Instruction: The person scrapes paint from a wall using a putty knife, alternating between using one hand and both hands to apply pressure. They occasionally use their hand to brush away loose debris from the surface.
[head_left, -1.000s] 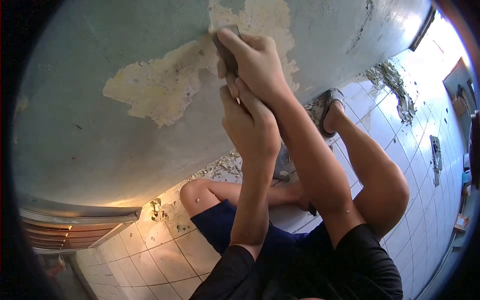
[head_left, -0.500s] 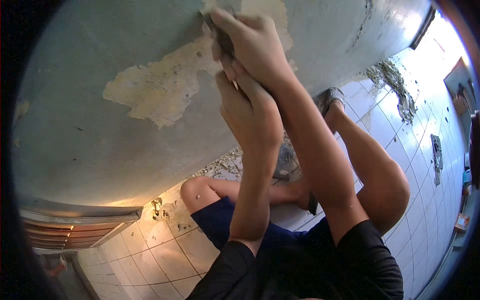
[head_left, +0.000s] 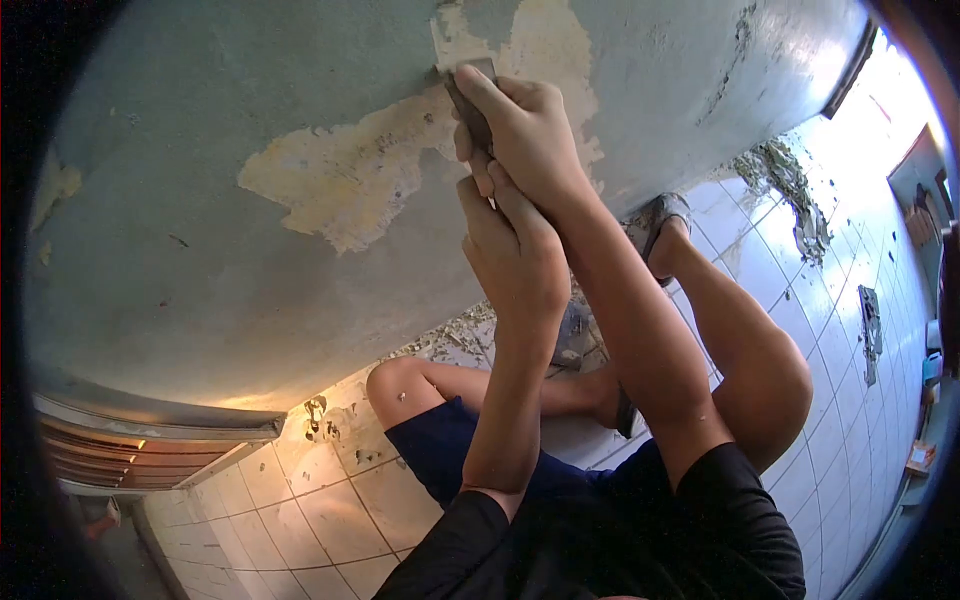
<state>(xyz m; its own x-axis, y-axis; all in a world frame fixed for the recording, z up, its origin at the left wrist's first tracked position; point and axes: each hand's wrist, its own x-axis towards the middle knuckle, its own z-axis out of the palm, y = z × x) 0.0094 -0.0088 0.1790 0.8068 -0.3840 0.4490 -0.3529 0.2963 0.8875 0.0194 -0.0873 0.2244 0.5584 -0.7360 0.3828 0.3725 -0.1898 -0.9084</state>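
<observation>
At the bottom of the frame your dark sleeves and blue shorts fill the foreground, with your left knee [head_left: 392, 378] folded low at centre and your right leg bent up on the right, its sandalled foot [head_left: 662, 222] braced near the wall's base. Above that, both forearms rise to the upper centre. Your left hand [head_left: 512, 262] is closed around the lower handle, and your right hand [head_left: 527, 140] is clamped just above it, fingers wrapped over the scraper [head_left: 470, 100], whose blade lies flat against the green wall [head_left: 200, 290]. Compared with half a second ago, the blade sits a little lower and further right, at the edge where the bare yellowish patch [head_left: 345, 180] meets the paint still on, so the stroke looks reset for another bite rather than finished. Beyond, paint flakes [head_left: 790, 190] litter the white tiled floor [head_left: 830, 330] on the right, running away towards the bright doorway.
</observation>
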